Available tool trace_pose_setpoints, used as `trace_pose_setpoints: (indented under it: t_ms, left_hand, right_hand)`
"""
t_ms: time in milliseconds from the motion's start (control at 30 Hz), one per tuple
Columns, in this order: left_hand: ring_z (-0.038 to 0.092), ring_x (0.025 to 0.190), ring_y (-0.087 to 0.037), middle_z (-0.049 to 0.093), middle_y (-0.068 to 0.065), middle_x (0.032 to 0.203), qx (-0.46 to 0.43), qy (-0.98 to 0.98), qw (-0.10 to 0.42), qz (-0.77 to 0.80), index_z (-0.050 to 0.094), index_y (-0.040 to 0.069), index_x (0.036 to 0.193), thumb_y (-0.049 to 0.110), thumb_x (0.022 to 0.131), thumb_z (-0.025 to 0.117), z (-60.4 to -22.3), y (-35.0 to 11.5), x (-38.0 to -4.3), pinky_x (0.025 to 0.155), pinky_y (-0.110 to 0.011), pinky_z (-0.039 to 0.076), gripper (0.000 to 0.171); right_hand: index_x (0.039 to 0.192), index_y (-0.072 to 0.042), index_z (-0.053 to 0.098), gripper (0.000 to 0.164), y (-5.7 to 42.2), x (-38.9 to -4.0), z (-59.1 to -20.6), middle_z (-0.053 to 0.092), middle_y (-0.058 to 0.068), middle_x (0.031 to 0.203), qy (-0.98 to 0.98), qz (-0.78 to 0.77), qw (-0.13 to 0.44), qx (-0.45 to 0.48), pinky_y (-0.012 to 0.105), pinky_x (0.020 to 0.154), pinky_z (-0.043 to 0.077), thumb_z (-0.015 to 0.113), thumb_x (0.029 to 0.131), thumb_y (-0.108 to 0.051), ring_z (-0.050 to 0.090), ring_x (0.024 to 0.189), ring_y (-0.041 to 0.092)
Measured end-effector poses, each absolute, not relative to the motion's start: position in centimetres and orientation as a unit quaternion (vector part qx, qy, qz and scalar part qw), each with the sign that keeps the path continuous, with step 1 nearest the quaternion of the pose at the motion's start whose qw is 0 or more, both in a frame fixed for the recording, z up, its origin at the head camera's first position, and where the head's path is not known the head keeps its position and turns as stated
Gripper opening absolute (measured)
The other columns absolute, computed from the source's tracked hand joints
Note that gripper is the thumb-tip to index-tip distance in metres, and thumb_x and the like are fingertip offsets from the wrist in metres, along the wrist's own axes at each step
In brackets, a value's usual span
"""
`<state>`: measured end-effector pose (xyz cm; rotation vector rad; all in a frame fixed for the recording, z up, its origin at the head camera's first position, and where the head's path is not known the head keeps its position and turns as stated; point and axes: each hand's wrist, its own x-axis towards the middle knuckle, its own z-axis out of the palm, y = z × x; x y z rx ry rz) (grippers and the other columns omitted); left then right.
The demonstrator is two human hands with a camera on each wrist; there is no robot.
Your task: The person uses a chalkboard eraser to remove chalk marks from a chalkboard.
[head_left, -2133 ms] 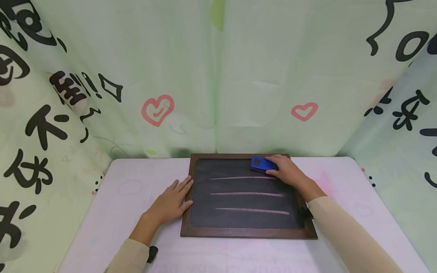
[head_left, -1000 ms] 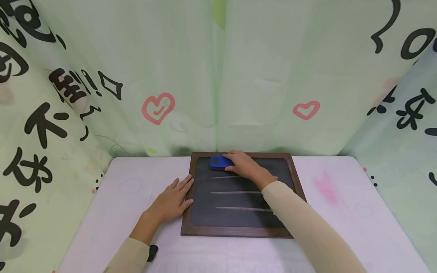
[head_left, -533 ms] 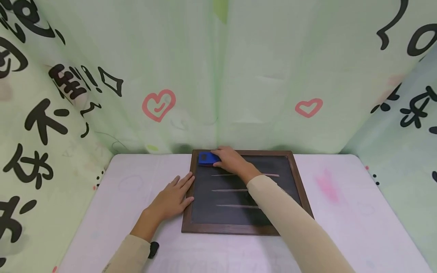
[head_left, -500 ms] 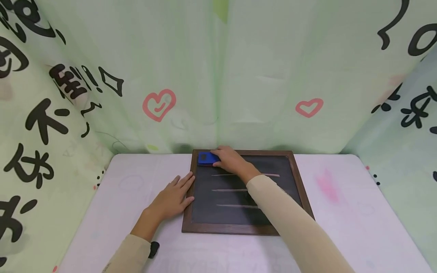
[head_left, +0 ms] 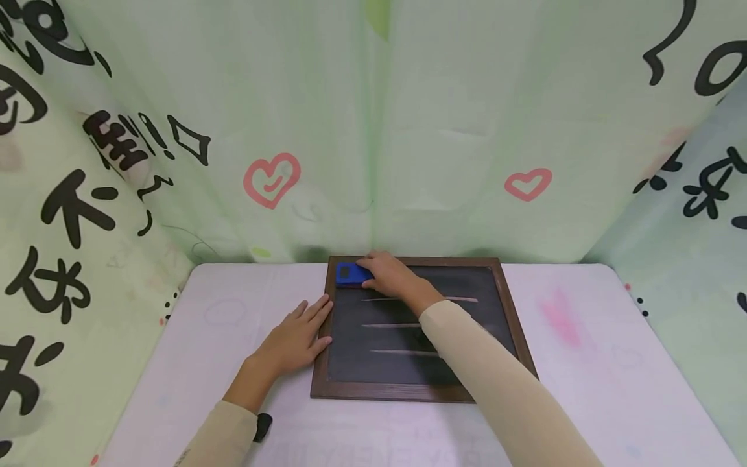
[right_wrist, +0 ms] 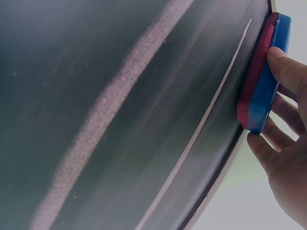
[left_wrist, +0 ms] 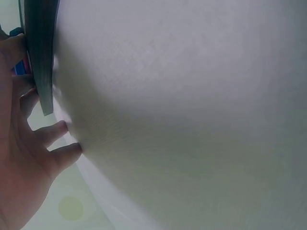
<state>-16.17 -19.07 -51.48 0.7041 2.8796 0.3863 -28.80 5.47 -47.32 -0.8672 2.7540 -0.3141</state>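
A blackboard (head_left: 353, 370) in a brown wooden frame lies on the table with three pale pink chalk lines (head_left: 388, 325) across it. My right hand (head_left: 395, 277) grips a blue board eraser (head_left: 349, 275) at the board's top left corner, above the uppermost line. In the right wrist view, the eraser's pink-red felt (right_wrist: 254, 72) faces the board, with thumb and fingers on opposite sides of its blue body. My left hand (head_left: 292, 340) lies beside the left frame, fingers spread and fingertips at its edge. The right forearm covers part of the lines.
A white cloth-like surface (head_left: 233, 298) covers the table, with a pink stain (head_left: 559, 318) right of the board. Pale green curtains (head_left: 438, 130) with black lettering and red hearts hang behind and at both sides. A black band (head_left: 263, 427) shows at the left wrist.
My right hand has slid the eraser leftward along the board's top, from right of centre to the left corner, with little movement in the last half second. The left hand has stayed in place.
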Motion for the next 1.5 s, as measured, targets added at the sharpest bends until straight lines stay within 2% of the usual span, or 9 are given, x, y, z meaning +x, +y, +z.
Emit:
trace_pose_setpoints:
  t_ms: [667,967,1133,1500]
  left_hand:
    - [0.030,0.152,-0.051,0.023,-0.007,0.172,0.236,0.959,0.084,0.132,0.027,0.010,0.165,0.042,0.108,0.051,-51.3,-19.0,-16.1,0.120,-0.063,0.033,0.069]
    - [0.029,0.152,-0.050,0.023,-0.007,0.172,0.240,0.959,0.079,0.128,0.026,0.011,0.165,0.044,0.108,0.050,-51.2,-19.0,-16.2,0.122,-0.061,0.032,0.070]
    - [0.031,0.150,-0.052,0.027,-0.010,0.171,0.237,0.959,0.073,0.134,0.030,0.008,0.163,0.040,0.107,0.052,-50.8,-19.0,-15.9,0.119,-0.063,0.034,0.068]
    - [0.031,0.151,-0.050,0.024,-0.008,0.172,0.237,0.959,0.080,0.132,0.029,0.010,0.164,0.043,0.107,0.052,-50.8,-18.9,-15.9,0.121,-0.061,0.034,0.069]
  right_hand:
    - [0.154,-0.010,0.050,0.062,7.6,-27.8,-47.8,0.053,0.015,0.150,0.938,-0.124,0.137,-0.294,0.048,0.115,0.044,0.070,0.099,-0.030,0.050,0.139,0.034]
    - [0.156,-0.008,0.047,0.063,11.2,-28.3,-47.8,0.048,0.019,0.155,0.943,-0.130,0.133,-0.276,0.052,0.117,0.041,0.069,0.100,-0.028,0.046,0.143,0.039]
    - [0.156,-0.007,0.046,0.063,13.2,-28.3,-47.4,0.048,0.019,0.156,0.947,-0.135,0.131,-0.260,0.054,0.118,0.041,0.069,0.101,-0.026,0.045,0.144,0.039]
    - [0.154,-0.002,0.048,0.060,18.3,-28.0,-47.5,0.052,0.023,0.150,0.954,-0.126,0.110,-0.249,0.056,0.115,0.043,0.069,0.101,-0.022,0.050,0.139,0.041]
